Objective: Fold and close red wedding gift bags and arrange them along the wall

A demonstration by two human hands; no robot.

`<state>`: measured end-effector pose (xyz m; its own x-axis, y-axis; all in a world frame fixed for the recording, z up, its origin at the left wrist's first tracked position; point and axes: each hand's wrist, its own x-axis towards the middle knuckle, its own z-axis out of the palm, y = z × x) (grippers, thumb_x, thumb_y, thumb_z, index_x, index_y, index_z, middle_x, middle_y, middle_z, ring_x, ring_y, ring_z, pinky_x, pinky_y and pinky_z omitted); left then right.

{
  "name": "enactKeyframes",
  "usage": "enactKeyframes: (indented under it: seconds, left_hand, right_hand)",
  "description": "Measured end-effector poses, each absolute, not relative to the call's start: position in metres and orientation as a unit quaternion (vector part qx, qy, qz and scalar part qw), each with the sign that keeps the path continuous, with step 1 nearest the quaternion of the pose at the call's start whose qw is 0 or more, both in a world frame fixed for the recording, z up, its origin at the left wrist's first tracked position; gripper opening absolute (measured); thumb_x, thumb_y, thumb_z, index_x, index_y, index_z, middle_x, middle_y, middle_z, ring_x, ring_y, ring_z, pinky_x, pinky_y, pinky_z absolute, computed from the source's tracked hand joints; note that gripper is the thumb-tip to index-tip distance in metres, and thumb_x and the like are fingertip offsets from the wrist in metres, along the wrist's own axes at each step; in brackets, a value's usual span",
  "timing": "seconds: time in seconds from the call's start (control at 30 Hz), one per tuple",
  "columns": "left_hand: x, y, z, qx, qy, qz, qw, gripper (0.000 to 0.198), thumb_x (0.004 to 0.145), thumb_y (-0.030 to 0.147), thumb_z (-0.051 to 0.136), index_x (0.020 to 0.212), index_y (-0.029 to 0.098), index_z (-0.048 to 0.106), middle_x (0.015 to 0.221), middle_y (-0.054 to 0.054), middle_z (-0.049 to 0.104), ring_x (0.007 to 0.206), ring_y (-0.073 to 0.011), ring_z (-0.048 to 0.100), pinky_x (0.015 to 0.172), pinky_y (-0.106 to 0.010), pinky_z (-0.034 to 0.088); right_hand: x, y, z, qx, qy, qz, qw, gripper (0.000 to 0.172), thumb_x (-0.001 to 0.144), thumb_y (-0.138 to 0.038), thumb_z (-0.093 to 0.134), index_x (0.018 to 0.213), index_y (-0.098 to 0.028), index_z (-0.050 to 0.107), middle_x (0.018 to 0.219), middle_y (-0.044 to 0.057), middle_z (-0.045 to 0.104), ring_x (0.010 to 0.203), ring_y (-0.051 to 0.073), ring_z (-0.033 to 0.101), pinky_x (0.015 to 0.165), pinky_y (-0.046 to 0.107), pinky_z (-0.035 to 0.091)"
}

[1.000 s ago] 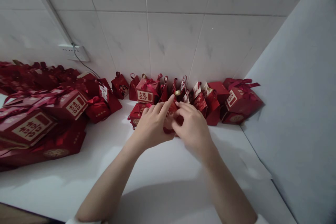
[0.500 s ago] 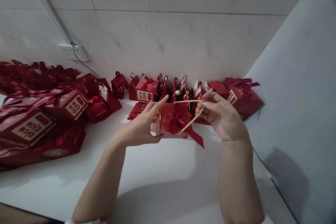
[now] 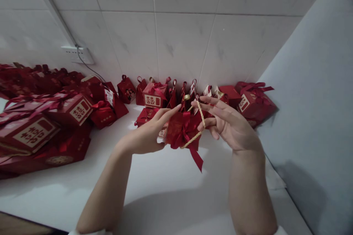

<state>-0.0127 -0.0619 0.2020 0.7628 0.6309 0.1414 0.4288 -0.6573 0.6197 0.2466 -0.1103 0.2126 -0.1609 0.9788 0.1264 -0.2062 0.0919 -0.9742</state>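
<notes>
My left hand (image 3: 147,134) grips a small red gift box (image 3: 179,130) with a red ribbon bow, held above the white table (image 3: 165,191). A ribbon tail hangs down below the box. My right hand (image 3: 230,125) is beside the box on its right, fingers spread, with the box's gold cord handle (image 3: 199,123) looped over the thumb and forefinger.
Several small red gift boxes (image 3: 154,97) line the tiled wall behind my hands. Larger red boxes with gold labels (image 3: 33,132) are piled at the left. A red box (image 3: 252,104) sits in the right corner against a white panel (image 3: 317,99). A wall socket (image 3: 78,55) is at the upper left.
A second ago both hands were closed over the box low on the table. The box has since been lifted and turned, and my right hand has drawn the gold cord out and opened its fingers.
</notes>
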Motion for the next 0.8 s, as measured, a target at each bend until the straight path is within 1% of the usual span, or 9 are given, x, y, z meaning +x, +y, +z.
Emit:
enactKeyframes:
  seconds: [0.1, 0.17, 0.27, 0.33, 0.43, 0.57, 0.63, 0.7, 0.8]
  left_hand:
    - [-0.017, -0.060, 0.204, 0.896, 0.301, 0.178, 0.274, 0.113, 0.068, 0.001, 0.062, 0.156, 0.042, 0.004, 0.150, -0.010, 0.029, 0.124, -0.0266, 0.053, 0.095, -0.039, 0.056]
    - [-0.019, -0.059, 0.205, 0.898, 0.299, 0.181, 0.268, 0.112, 0.069, 0.002, 0.063, 0.156, 0.041, 0.005, 0.149, -0.011, 0.028, 0.125, -0.0269, 0.052, 0.093, -0.037, 0.057]
    - [-0.021, -0.058, 0.207, 0.898, 0.297, 0.173, 0.276, 0.109, 0.070, 0.004, 0.065, 0.156, 0.040, 0.008, 0.149, -0.010, 0.028, 0.130, -0.0279, 0.048, 0.092, -0.034, 0.058]
    - [-0.021, -0.058, 0.209, 0.898, 0.296, 0.163, 0.281, 0.107, 0.071, 0.005, 0.066, 0.156, 0.040, 0.010, 0.149, -0.009, 0.028, 0.129, -0.0264, 0.049, 0.092, -0.032, 0.058]
    - [-0.021, -0.057, 0.209, 0.904, 0.309, 0.155, 0.252, 0.104, 0.072, 0.004, 0.063, 0.155, 0.041, 0.013, 0.149, -0.007, 0.029, 0.124, -0.0239, 0.053, 0.092, -0.031, 0.058]
    - [-0.021, -0.056, 0.209, 0.911, 0.324, 0.144, 0.209, 0.102, 0.072, 0.003, 0.062, 0.155, 0.041, 0.015, 0.151, -0.007, 0.030, 0.128, -0.0259, 0.050, 0.093, -0.030, 0.057]
    - [-0.020, -0.056, 0.207, 0.917, 0.317, 0.135, 0.201, 0.102, 0.072, 0.004, 0.063, 0.155, 0.039, 0.016, 0.150, -0.008, 0.032, 0.127, -0.0260, 0.051, 0.096, -0.031, 0.055]
    - [-0.019, -0.055, 0.205, 0.921, 0.309, 0.121, 0.204, 0.101, 0.070, 0.003, 0.063, 0.154, 0.038, 0.019, 0.147, -0.008, 0.035, 0.123, -0.0253, 0.054, 0.096, -0.032, 0.055]
    - [-0.018, -0.054, 0.204, 0.923, 0.299, 0.107, 0.216, 0.098, 0.069, 0.001, 0.063, 0.153, 0.035, 0.025, 0.143, -0.008, 0.039, 0.121, -0.0239, 0.056, 0.094, -0.030, 0.056]
  right_hand:
    - [0.251, -0.114, 0.213, -0.354, -0.507, 0.579, 0.532, 0.040, 0.087, -0.044, 0.062, 0.123, -0.028, 0.057, 0.134, 0.010, 0.062, 0.067, 0.017, 0.072, 0.031, 0.017, 0.035]
    - [0.253, -0.116, 0.213, -0.343, -0.508, 0.582, 0.534, 0.038, 0.088, -0.043, 0.062, 0.122, -0.028, 0.058, 0.132, 0.011, 0.063, 0.065, 0.017, 0.072, 0.030, 0.016, 0.034]
    - [0.253, -0.116, 0.212, -0.344, -0.519, 0.568, 0.538, 0.036, 0.088, -0.041, 0.064, 0.120, -0.026, 0.059, 0.129, 0.011, 0.063, 0.063, 0.014, 0.070, 0.032, 0.015, 0.037]
    - [0.253, -0.115, 0.211, -0.352, -0.528, 0.557, 0.537, 0.034, 0.089, -0.040, 0.065, 0.119, -0.026, 0.061, 0.129, 0.010, 0.063, 0.066, 0.013, 0.069, 0.035, 0.014, 0.041]
    - [0.252, -0.113, 0.210, -0.350, -0.541, 0.552, 0.529, 0.033, 0.089, -0.039, 0.066, 0.119, -0.025, 0.063, 0.130, 0.009, 0.061, 0.074, 0.013, 0.069, 0.038, 0.013, 0.044]
    - [0.251, -0.110, 0.211, -0.352, -0.554, 0.545, 0.522, 0.035, 0.088, -0.041, 0.068, 0.119, -0.025, 0.063, 0.126, 0.008, 0.062, 0.075, 0.012, 0.069, 0.039, 0.013, 0.044]
    - [0.251, -0.108, 0.211, -0.383, -0.570, 0.517, 0.511, 0.037, 0.088, -0.042, 0.068, 0.119, -0.025, 0.062, 0.125, 0.007, 0.062, 0.077, 0.013, 0.069, 0.040, 0.014, 0.046]
    - [0.253, -0.109, 0.210, -0.432, -0.588, 0.469, 0.498, 0.036, 0.088, -0.043, 0.068, 0.118, -0.024, 0.063, 0.124, 0.007, 0.063, 0.083, 0.015, 0.070, 0.044, 0.014, 0.050]
    - [0.260, -0.113, 0.209, -0.477, -0.597, 0.395, 0.510, 0.033, 0.088, -0.043, 0.067, 0.114, -0.022, 0.065, 0.120, 0.007, 0.067, 0.088, 0.015, 0.070, 0.049, 0.015, 0.054]
